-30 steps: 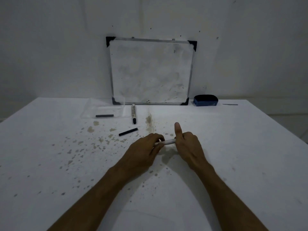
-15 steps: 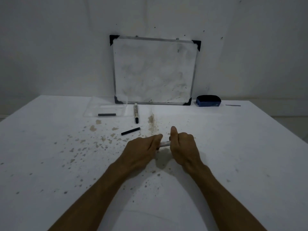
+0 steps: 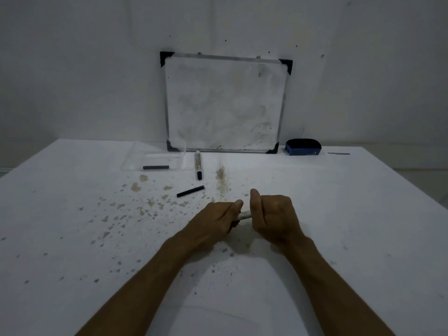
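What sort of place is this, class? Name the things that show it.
Probably a plain practice room: a smudged whiteboard leans against the bare wall, a blue eraser sits beside it, and the left hand and right hand grip a marker over a stained table.

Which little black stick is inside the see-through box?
The dark stick lying flat in the clear tray, left of the whiteboard. The other black stick lies loose on the table.

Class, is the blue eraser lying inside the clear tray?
No, the blue eraser sits on the table beside the whiteboard, apart from the clear tray.
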### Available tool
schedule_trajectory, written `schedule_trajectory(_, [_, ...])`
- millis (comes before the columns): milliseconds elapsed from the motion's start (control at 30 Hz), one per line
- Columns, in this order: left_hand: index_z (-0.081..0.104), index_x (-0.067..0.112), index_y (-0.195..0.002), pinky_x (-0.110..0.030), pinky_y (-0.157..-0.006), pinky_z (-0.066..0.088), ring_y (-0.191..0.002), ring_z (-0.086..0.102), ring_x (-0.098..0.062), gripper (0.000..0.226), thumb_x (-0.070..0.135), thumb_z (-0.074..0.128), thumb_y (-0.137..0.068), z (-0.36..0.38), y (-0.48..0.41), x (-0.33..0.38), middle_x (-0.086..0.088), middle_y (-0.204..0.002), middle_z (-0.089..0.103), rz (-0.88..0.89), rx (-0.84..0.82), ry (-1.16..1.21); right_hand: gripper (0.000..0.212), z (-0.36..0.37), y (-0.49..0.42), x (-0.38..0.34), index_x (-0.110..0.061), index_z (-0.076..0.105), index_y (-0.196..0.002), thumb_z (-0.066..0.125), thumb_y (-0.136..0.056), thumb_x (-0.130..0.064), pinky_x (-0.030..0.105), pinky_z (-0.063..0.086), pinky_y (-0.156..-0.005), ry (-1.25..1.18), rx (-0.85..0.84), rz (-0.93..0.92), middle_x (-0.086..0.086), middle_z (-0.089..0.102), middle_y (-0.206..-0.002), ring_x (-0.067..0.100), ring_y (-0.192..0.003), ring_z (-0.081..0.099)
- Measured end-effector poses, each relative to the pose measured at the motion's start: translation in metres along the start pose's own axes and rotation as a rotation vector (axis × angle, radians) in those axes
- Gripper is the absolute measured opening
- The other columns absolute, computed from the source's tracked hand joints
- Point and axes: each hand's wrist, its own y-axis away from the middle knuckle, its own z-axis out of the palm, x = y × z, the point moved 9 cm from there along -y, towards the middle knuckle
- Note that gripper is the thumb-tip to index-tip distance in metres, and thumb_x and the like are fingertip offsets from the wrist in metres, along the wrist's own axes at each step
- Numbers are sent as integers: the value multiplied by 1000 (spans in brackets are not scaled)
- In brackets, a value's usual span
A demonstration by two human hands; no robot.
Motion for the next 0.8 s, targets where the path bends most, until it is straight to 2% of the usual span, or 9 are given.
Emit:
schedule_trajectory(67, [64,25,-93,-21,-63,43,-62,59,-9,43,45,30,-110,-9,6,7,10,-68,60,122,77,-186,63,7,3,26,-20,53,-47,42,-105,-41,19,43,-39,-113,-5,339,-10,47,-34,8,-31,46])
schedule_trajectory(133, [69,24,-111,-29,-65,50,-68,63,-14,38,39,34,-108,-18,8,17,6,-80,68,259,175,-366,65,25,14,52,-23,46,-45,42,-103,-53,19,41,-46,-129,-119,618,-9,45,-38,6,-38,45])
schedule_trajectory(200, [71,18,-118,-36,-64,50,-70,61,-20,41,36,35,-108,-19,7,25,-4,-87,69,353,227,-464,61,32,18,64,-23,55,-51,43,-102,-54,22,38,-50,-100,-205,735,-3,52,-46,8,-46,49])
schedule_trajectory(267, [72,15,-120,-32,-64,43,-70,57,-21,44,37,37,-107,-19,4,31,-7,-89,68,415,250,-520,62,32,20,72,-20,65,-61,38,-101,-59,23,38,-53,-111,-214,814,5,62,-58,12,-54,54])
schedule_trajectory(333, [73,13,-120,-30,-64,40,-68,59,-22,43,37,39,-106,-18,1,34,-7,-88,69,454,268,-571,66,32,23,78,-17,60,-61,32,-103,-59,24,39,-55,-100,-186,872,3,62,-62,12,-58,57])
schedule_trajectory(433, [73,17,-117,-34,-56,53,-61,65,-22,45,40,35,-107,-16,-1,31,-3,-82,74,414,223,-499,62,23,20,71,-18,54,-56,34,-108,-44,20,36,-48,-104,-53,799,-4,54,-51,8,-48,52])
schedule_trajectory(567, [64,23,-96,-33,-50,52,-47,54,-11,41,43,30,-108,-32,-1,9,5,-62,63,252,206,-418,62,3,4,31,-10,61,-56,32,-106,-35,28,42,-32,-10,43,288,4,50,-38,18,-29,45])
schedule_trajectory(667, [65,29,-91,-15,-51,37,-47,51,-4,40,41,34,-111,-64,1,-29,11,-56,55,57,287,-331,66,-15,1,41,-25,36,-46,29,-108,-45,25,37,-34,-34,144,356,-7,36,-36,12,-29,34])
schedule_trajectory(800, [67,33,-91,-12,-54,40,-59,58,1,40,44,35,-111,-59,6,-38,12,-61,59,-15,281,-204,53,-3,8,50,-25,38,-58,29,-107,-42,24,33,-48,-15,72,431,-8,40,-50,8,-44,37])
